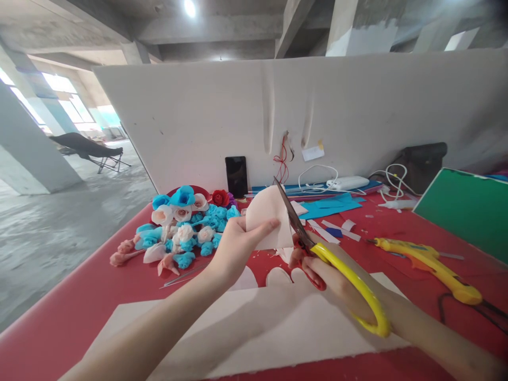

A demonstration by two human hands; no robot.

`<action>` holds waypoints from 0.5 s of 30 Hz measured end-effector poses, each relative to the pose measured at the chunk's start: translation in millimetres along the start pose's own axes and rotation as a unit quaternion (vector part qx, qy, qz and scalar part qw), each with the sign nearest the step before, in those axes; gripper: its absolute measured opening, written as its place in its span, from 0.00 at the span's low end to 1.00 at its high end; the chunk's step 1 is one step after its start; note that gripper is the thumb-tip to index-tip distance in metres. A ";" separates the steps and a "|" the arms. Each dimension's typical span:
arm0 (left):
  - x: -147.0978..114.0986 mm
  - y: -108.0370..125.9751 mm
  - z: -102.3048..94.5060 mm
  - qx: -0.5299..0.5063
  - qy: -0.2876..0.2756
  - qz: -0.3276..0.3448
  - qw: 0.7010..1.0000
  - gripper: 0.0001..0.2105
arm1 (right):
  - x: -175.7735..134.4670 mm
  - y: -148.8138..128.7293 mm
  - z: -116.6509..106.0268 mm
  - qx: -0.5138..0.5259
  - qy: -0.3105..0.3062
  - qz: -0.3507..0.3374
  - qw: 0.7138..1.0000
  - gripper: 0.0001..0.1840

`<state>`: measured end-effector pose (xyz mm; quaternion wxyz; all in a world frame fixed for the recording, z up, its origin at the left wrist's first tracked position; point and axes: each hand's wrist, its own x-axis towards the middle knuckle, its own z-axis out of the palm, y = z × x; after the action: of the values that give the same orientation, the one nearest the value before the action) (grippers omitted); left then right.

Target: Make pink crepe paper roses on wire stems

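Pinched between the thumb and fingers of my left hand [242, 243] is a piece of cream paper [266, 203] with a rounded top edge. My right hand [317, 270] grips a pair of scissors [337, 264] with yellow and red handles. The dark blades point up and lie along the paper's right edge. Below both hands, a large cream sheet [246, 333] covers the front of the table. Rounded cut pieces [278, 277] rest at its far edge, partly hidden by my hands.
Blue, white and pink paper flowers [184, 233] are heaped on the red table [59, 323] at left. A phone [236, 177] leans on the white panel behind. A yellow glue gun [432, 267], paper scraps [341, 233] and a green board [468, 211] are at right.
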<state>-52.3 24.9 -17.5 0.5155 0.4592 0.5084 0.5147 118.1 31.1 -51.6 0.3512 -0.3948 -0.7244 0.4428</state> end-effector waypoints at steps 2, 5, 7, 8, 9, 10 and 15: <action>-0.2 0.9 0.3 -0.002 0.000 -0.001 1.000 0.13 | -0.1 -1.5 -0.1 -0.001 0.004 -0.008 1.000 0.11; -0.7 1.6 0.8 -0.005 0.002 -0.002 1.000 0.13 | 0.4 -2.1 0.6 0.007 0.008 -0.006 1.000 0.11; -0.6 1.1 0.9 -0.010 0.001 -0.002 1.000 0.14 | 0.7 -1.5 1.3 0.009 0.007 -0.003 1.000 0.11; -0.4 0.6 0.8 -0.012 0.001 0.000 1.000 0.14 | 0.7 -1.0 1.8 0.011 0.007 -0.004 1.000 0.11; -0.1 0.1 0.7 -0.014 0.000 0.001 1.000 0.14 | 0.7 -0.5 2.3 0.012 0.005 -0.003 1.000 0.11; 0.2 -0.4 0.5 -0.016 -0.002 0.001 1.000 0.14 | 0.8 0.3 2.9 0.015 0.002 -0.002 1.000 0.11; 0.4 -0.8 0.3 -0.026 -0.007 0.001 1.000 0.13 | 1.6 6.7 6.8 0.048 0.000 -0.005 0.999 0.13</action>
<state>-52.0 25.2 -18.3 0.5303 0.4502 0.4906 0.5248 113.4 32.0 -59.9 0.3718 -0.3737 -0.7045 0.4752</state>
